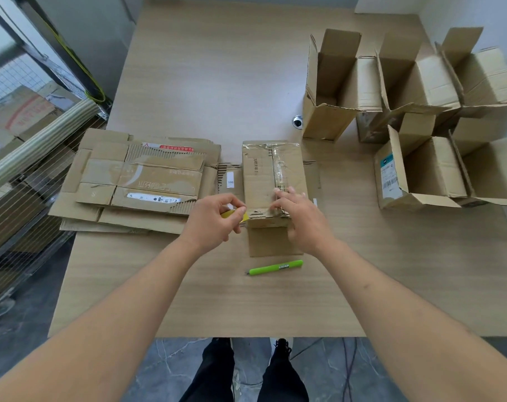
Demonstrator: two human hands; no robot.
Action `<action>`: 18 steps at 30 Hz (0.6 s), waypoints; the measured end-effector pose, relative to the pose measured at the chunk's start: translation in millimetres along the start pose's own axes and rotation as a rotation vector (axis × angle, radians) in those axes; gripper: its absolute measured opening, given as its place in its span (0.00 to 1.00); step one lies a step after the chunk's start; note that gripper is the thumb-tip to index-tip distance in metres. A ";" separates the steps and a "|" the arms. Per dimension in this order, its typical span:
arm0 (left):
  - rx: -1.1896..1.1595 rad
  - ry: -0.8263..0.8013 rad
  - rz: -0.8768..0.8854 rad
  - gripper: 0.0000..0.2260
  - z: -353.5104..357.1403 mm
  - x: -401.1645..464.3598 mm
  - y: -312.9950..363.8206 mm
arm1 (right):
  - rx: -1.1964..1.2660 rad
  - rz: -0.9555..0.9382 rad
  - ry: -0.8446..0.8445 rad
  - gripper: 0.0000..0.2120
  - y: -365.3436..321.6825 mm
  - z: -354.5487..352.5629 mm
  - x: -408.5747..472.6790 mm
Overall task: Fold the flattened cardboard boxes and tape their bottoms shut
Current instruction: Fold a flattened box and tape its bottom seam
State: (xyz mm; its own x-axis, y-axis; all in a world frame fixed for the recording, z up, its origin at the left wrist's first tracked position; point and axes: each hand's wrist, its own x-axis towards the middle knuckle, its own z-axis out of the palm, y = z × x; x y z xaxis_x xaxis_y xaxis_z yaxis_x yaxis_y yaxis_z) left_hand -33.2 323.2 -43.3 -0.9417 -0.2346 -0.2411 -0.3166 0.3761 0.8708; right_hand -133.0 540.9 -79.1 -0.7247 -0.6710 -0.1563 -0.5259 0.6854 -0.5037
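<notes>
The right hand [300,216] presses flat on the box [272,184] seam to steady it while the left hand [214,224] pinches a yellow tape piece [232,214].

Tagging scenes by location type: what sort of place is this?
Probably a small packing or stockroom workspace, not a home. A stack of flattened boxes lies on the wooden table, a cluster of assembled open boxes stands at the right, and a wire cart holding more cardboard sits at the left.

Bare forearms [136,297], black trousers [217,375]
</notes>
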 end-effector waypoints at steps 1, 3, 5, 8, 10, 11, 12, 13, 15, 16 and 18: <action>0.002 -0.008 0.007 0.03 1.8 -0.4 1.6 | 0.144 0.005 0.067 0.27 -1.1 0.2 -3.1; -0.006 -0.023 0.017 0.03 6.1 -1.5 5.1 | 0.478 0.061 0.151 0.15 -11.5 -4.6 -10.0; -0.002 -0.039 0.029 0.03 10.6 -3.2 9.0 | 0.736 0.137 0.101 0.10 -25.9 -9.7 -15.0; 0.012 -0.060 0.049 0.04 15.2 -6.0 15.1 | 0.856 0.163 0.129 0.10 -35.8 -6.8 -19.7; 0.009 -0.072 0.058 0.04 17.8 -8.6 18.1 | 0.940 0.189 0.199 0.07 -39.0 -5.9 -23.0; 0.008 -0.078 0.062 0.04 19.1 -10.3 19.5 | 0.972 0.203 0.225 0.05 -40.0 -6.5 -24.9; 0.010 -0.083 0.060 0.04 19.8 -11.9 20.0 | 0.987 0.208 0.242 0.05 -41.5 -7.3 -27.4; 0.010 -0.092 0.058 0.04 20.5 -13.5 20.6 | 0.985 0.206 0.255 0.04 -42.3 -7.5 -29.9; -0.016 -0.116 0.052 0.03 23.0 -16.6 21.0 | 0.953 0.207 0.266 0.03 -42.0 -6.3 -34.9; -0.044 -0.134 0.048 0.04 24.8 -18.6 21.9 | 0.928 0.219 0.271 0.03 -40.9 -5.5 -37.2; -0.095 -0.209 0.042 0.10 28.1 -22.4 23.3 | 0.872 0.259 0.295 0.03 -36.0 -3.0 -41.2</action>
State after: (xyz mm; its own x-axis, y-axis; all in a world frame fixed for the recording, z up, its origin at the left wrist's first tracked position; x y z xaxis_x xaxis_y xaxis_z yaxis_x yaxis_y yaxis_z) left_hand -22.7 362.4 -29.7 -0.9601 -0.0264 -0.2783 -0.2737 0.2928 0.9162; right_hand -85.5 544.8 -52.0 -0.9179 -0.3478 -0.1912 0.0971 0.2702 -0.9579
